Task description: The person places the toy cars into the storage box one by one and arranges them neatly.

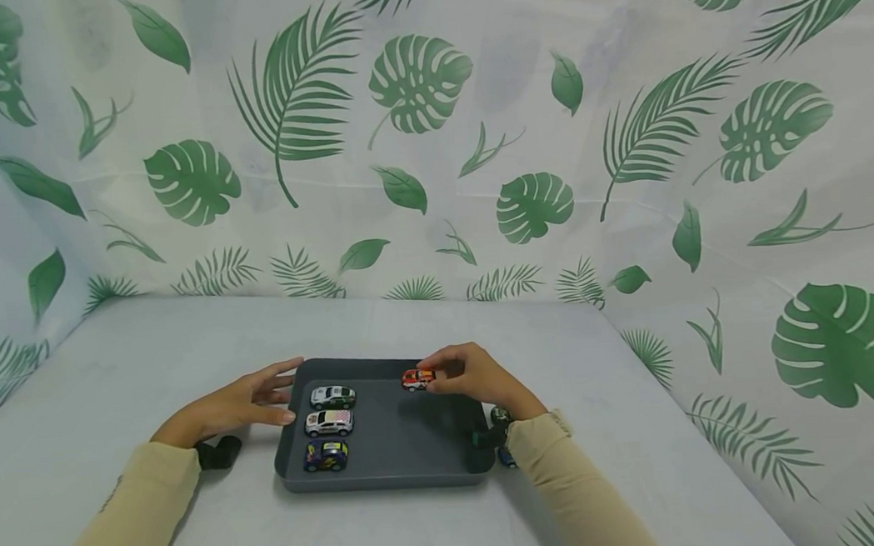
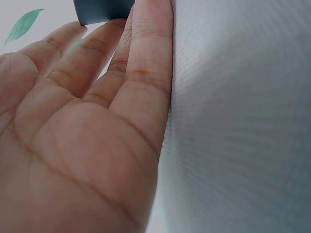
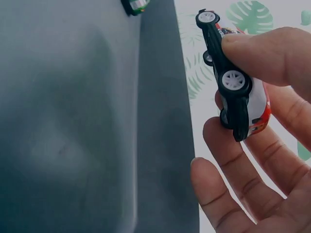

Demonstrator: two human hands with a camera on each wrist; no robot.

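Note:
My right hand [image 1: 481,379] pinches a red and white toy car [image 1: 417,379] between thumb and fingers over the back right part of a dark grey tray [image 1: 410,450]. In the right wrist view the toy car [image 3: 235,82] shows its black underside and white wheels. My left hand [image 1: 238,406] touches the tray's left side with extended fingers, holding nothing. Along the left of the tray stand three toy cars: a white and green one [image 1: 333,397], a white one with a pink checked roof [image 1: 329,422], and a purple and yellow one [image 1: 325,456].
On the white table [image 1: 393,534], right of the tray, a green toy car [image 1: 500,414] and a blue one [image 1: 506,457] are partly hidden by the right wrist. A leaf-patterned curtain [image 1: 344,228] hangs behind and at both sides.

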